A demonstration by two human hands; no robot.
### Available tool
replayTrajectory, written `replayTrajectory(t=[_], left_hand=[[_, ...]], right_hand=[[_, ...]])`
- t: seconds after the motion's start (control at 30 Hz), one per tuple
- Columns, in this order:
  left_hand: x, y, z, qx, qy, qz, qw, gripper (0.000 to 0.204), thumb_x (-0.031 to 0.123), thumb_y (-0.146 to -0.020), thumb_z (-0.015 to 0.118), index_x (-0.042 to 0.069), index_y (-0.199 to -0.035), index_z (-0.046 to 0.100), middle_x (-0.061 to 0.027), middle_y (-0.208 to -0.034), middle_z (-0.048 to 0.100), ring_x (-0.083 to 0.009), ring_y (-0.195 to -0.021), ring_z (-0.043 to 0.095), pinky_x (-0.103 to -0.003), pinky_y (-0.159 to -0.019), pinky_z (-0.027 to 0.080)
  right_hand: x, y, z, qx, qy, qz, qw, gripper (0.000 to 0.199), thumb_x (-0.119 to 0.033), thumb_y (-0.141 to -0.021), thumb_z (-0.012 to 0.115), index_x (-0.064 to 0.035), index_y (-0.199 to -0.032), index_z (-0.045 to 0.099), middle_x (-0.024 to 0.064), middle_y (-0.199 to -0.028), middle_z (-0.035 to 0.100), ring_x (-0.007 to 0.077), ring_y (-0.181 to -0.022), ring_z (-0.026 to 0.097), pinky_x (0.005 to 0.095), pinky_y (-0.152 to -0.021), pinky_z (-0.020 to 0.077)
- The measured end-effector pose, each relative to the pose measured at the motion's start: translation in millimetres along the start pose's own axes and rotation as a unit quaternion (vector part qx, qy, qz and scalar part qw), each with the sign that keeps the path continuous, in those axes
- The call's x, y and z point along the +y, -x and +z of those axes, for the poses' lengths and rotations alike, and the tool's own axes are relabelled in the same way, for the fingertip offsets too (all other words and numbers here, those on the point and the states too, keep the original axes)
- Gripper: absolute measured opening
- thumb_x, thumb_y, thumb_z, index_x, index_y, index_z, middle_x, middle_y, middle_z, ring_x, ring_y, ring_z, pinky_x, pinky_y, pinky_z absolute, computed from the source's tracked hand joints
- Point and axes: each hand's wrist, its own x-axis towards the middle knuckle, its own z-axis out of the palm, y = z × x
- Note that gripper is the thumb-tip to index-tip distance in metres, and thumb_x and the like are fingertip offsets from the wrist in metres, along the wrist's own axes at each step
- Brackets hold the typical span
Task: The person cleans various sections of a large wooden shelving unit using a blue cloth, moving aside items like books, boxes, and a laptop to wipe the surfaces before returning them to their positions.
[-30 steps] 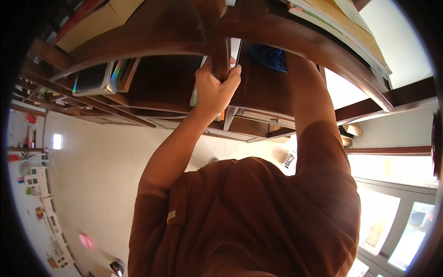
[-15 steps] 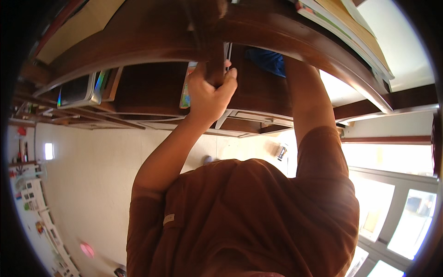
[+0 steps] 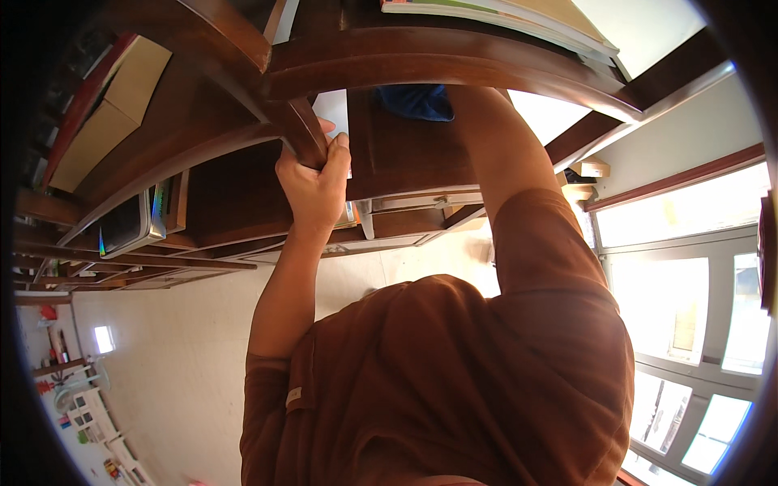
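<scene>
The person wears a brown, short-sleeved shirt of soft cloth (image 3: 454, 381), with loose folds on its front. A small, pale, rectangular label (image 3: 293, 397) sits at its nine o'clock. The brown right sleeve (image 3: 543, 243) lies toward one o'clock.

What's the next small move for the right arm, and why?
I'd probably draw the crumpled blue cloth toward the front of the dark brown wooden board: it lies beside the right forearm, bare board shows on its near side, and the left hand grips the dark brown wooden upright. The right hand is hidden, so its hold is unconfirmed.
</scene>
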Motion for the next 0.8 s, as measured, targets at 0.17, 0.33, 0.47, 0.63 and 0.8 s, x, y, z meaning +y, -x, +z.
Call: replayTrajectory(t=[0.17,0.33,0.47,0.63,0.8], left_hand=[[0.9,1.4,-0.6,0.016,-0.009,-0.009,1.0,0.014,-0.003,-0.088,0.062,0.001,-0.101,0.06,0.0012,-0.072,0.052,-0.0054,-0.06,0.05,-0.023,-0.054,0.043],[-6.6,-0.6,-2.9,0.011,-0.023,0.015,1.0,0.012,-0.004,-0.088,0.063,0.001,-0.098,0.058,0.0035,-0.064,0.05,-0.0027,-0.056,0.045,-0.023,-0.051,0.041],[-11.3,1.2,-4.7,0.009,-0.036,0.009,0.999,0.012,-0.003,-0.088,0.062,0.0,-0.1,0.06,0.0007,-0.077,0.053,-0.0046,-0.063,0.05,-0.024,-0.056,0.047],[-0.7,4.2,-2.6,0.009,-0.032,0.008,0.999,0.012,-0.004,-0.088,0.061,0.0,-0.099,0.06,-0.0005,-0.077,0.055,-0.0063,-0.062,0.052,-0.024,-0.055,0.047],[-11.2,-0.2,-1.4,0.032,-0.029,0.053,0.998,0.009,-0.003,-0.086,0.066,0.001,-0.093,0.061,0.0026,-0.061,0.053,-0.0039,-0.055,0.049,-0.024,-0.051,0.041]], right_hand=[[10.3,4.0,-2.0,-0.015,0.009,0.01,1.0,0.052,-0.029,-0.085,0.068,-0.0139,-0.134,0.064,0.0159,-0.136,0.062,0.0315,-0.129,0.056,0.0438,-0.107,0.0468],[18.8,2.8,-4.3,-0.016,0.028,0.015,0.999,0.052,-0.029,-0.085,0.068,-0.014,-0.135,0.063,0.0161,-0.137,0.061,0.0319,-0.13,0.055,0.044,-0.107,0.0468],[23.9,1.5,-5.3,-0.022,0.04,0.008,0.999,0.053,-0.03,-0.085,0.068,-0.0141,-0.135,0.063,0.0162,-0.138,0.061,0.0322,-0.131,0.055,0.0442,-0.107,0.0468],[24.7,15.1,-12.4,-0.025,0.054,0.008,0.998,0.053,-0.03,-0.085,0.068,-0.0142,-0.135,0.063,0.0165,-0.139,0.06,0.0326,-0.132,0.054,0.0444,-0.107,0.0468],[21.2,45.9,-28.6,-0.037,0.082,0.026,0.996,0.053,-0.031,-0.085,0.068,-0.0143,-0.136,0.063,0.0167,-0.14,0.06,0.033,-0.133,0.054,0.0446,-0.107,0.0468]])
